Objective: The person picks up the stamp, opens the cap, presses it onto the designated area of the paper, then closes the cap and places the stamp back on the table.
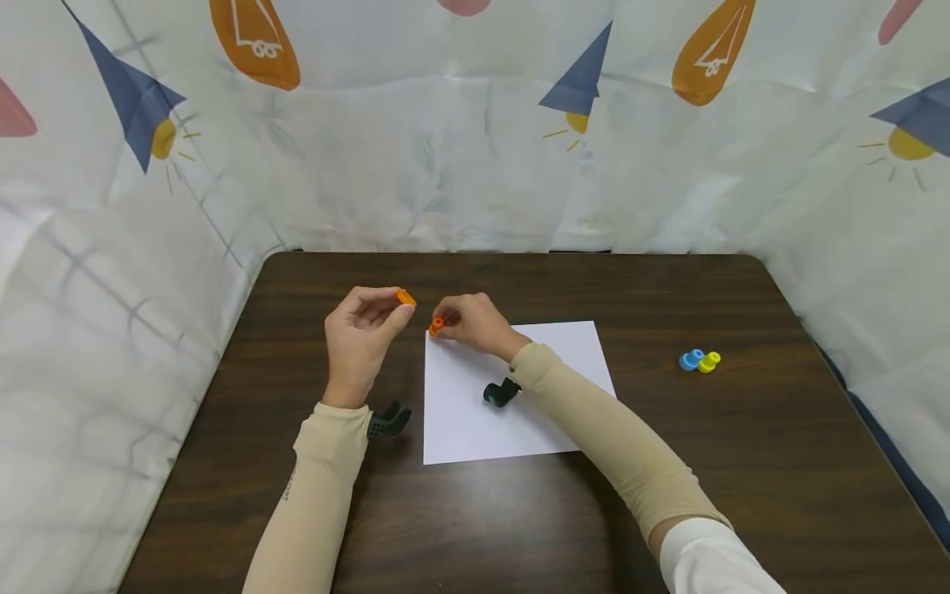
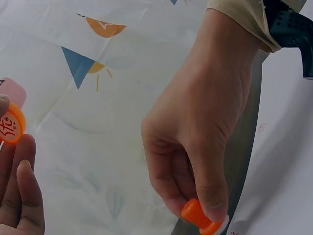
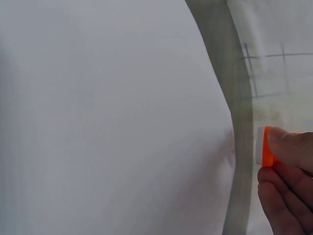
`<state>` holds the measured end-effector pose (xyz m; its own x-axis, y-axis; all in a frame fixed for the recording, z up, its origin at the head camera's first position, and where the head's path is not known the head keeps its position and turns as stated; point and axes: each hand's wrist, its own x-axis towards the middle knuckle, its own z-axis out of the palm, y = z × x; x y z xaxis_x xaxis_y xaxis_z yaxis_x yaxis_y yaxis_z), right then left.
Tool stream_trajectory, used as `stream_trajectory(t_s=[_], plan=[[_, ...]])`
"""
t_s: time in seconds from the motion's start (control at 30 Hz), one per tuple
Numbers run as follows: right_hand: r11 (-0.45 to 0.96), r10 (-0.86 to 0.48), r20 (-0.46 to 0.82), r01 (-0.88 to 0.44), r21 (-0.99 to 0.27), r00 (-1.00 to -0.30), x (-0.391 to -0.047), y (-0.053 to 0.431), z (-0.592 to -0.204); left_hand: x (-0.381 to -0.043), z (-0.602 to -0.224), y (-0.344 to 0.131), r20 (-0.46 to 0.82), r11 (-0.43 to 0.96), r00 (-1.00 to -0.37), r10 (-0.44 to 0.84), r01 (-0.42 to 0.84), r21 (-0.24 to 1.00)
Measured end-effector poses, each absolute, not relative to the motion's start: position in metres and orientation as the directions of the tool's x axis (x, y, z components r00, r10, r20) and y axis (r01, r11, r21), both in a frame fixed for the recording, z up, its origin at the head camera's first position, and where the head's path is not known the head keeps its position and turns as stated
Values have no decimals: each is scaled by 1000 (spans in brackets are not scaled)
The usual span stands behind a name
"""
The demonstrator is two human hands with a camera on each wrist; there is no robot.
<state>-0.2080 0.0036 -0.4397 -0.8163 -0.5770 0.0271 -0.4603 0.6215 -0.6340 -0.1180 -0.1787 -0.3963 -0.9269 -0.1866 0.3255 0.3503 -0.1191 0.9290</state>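
My left hand is raised over the table left of the paper. Its thumb and fingertips pinch a round orange cap, whose pale face with a red printed design shows in the left wrist view. The right hand pinches an orange stamp with a knobbed handle, right at the far left corner of the white paper. In the right wrist view the stamp's white base faces the sheet. Small red prints show near the paper's edge.
A blue stamp and a yellow stamp stand side by side on the dark wooden table, right of the paper. Patterned white curtains hang behind and along both sides. Dark wrist mounts stick out from both sleeves.
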Motion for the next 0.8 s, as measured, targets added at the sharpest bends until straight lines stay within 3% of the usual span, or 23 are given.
stream_trajectory(t_s=[0.8], plan=[[562,-509,70,-392,-729,-858,-188,57,-429,-116,-399,-165,325,-97,-934,-152,341,935]])
